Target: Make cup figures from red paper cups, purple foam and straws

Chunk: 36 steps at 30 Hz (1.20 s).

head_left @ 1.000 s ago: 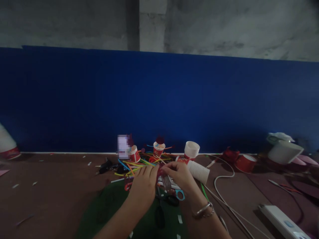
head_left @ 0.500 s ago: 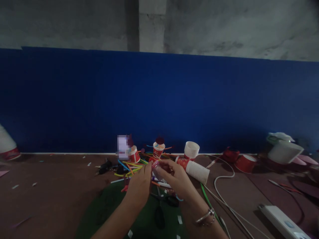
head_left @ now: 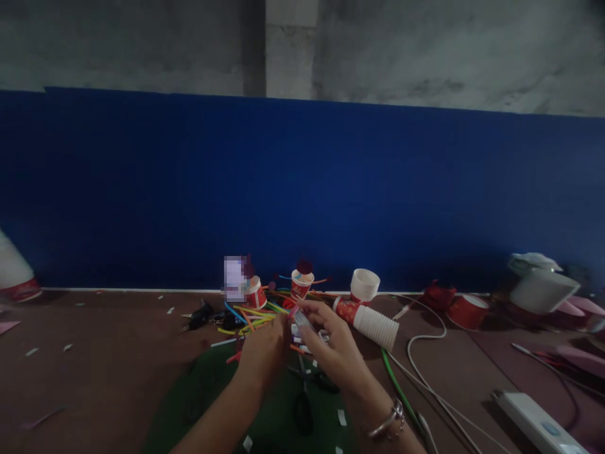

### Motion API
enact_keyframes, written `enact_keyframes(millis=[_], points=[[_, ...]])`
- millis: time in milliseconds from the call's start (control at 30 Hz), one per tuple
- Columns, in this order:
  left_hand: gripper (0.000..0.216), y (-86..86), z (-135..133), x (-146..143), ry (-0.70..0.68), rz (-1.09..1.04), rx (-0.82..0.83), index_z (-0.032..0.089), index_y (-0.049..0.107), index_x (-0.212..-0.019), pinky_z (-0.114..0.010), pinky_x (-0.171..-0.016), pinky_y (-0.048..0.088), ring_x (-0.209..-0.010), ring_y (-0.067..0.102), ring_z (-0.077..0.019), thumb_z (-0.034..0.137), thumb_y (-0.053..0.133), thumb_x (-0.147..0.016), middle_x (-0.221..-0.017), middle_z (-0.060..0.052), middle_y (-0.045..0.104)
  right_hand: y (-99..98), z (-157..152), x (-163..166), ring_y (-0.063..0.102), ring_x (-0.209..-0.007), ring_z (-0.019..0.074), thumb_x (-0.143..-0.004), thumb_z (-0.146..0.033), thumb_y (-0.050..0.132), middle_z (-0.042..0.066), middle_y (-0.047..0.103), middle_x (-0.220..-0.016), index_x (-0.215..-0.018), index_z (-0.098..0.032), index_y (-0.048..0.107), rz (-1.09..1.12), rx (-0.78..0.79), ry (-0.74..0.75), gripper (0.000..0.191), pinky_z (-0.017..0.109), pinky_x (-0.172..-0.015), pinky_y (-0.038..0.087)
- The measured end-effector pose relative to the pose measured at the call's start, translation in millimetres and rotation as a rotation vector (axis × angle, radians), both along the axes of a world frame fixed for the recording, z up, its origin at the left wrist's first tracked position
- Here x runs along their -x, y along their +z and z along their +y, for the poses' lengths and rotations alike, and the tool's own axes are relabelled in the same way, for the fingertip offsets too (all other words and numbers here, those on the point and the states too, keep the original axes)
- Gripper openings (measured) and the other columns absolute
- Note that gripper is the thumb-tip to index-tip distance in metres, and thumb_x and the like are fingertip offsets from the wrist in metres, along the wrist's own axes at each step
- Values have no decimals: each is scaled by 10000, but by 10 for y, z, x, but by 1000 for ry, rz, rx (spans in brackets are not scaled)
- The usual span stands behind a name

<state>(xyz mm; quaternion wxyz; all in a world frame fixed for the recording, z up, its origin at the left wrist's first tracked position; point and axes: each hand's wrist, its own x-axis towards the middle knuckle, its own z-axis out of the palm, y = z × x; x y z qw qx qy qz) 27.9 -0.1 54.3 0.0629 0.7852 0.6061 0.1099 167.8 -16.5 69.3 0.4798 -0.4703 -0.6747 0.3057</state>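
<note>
Both my hands meet over a green sheet [head_left: 208, 403] on the brown floor. My left hand [head_left: 262, 350] is closed, its fingers curled toward the right hand. My right hand [head_left: 331, 343] pinches a small clear tube-like piece [head_left: 302, 320] between fingers and thumb, tilted up to the left. A bracelet [head_left: 387, 421] sits on my right wrist. Just beyond the hands lies a heap of coloured straws [head_left: 250, 314]. What the left hand grips is hidden.
Paper cups stand by the blue wall: one red [head_left: 301, 284], one white [head_left: 364, 284], plus a lying stack [head_left: 373, 323]. Black scissors [head_left: 305, 403] rest on the green sheet. A white cable [head_left: 425, 340] and power strip [head_left: 539, 421] lie right. More cups and bowls [head_left: 539, 289] sit far right.
My hands have lifted slightly off the floor and drawn together. The clear piece in my right hand has turned from pointing down to tilting up and left.
</note>
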Motion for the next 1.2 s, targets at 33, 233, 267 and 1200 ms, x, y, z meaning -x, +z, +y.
enact_keyframes(millis=[33, 233, 267, 1200], points=[[295, 12, -1, 1, 3, -6, 10, 146, 500, -1023, -311, -654, 459, -832, 672, -257, 229, 232, -932, -888, -147, 686, 10, -17, 1, 568, -705, 164, -800, -285, 553, 13, 606, -736, -1126, -199, 566, -11, -18, 7, 337, 260, -654, 450], [299, -25, 18, 14, -35, -28, 23, 135, 492, -1057, -288, -651, 439, -798, 674, -234, 240, 243, -929, -884, -137, 696, 33, -39, 0, 495, -547, 132, -819, -334, 548, -40, 519, -554, -1106, -203, 571, -66, -13, -23, 317, 245, -598, 422], [303, -36, 24, 19, -39, -53, 18, 137, 498, -1047, -288, -655, 435, -800, 672, -231, 244, 240, -930, -880, -135, 696, 37, -39, -1, 492, -542, 130, -819, -336, 547, -41, 524, -555, -1110, -202, 569, -63, -9, -25, 322, 244, -594, 420], [450, -83, 124, 80, -130, -938, 223, 195, 458, -634, -239, -527, 315, -574, 377, -132, 594, 342, -807, -576, 22, 390, 112, -3, -80, 485, -503, 118, -823, -271, 501, -57, 507, -535, -1160, -180, 517, -116, 63, 47, 350, 214, -498, 382]])
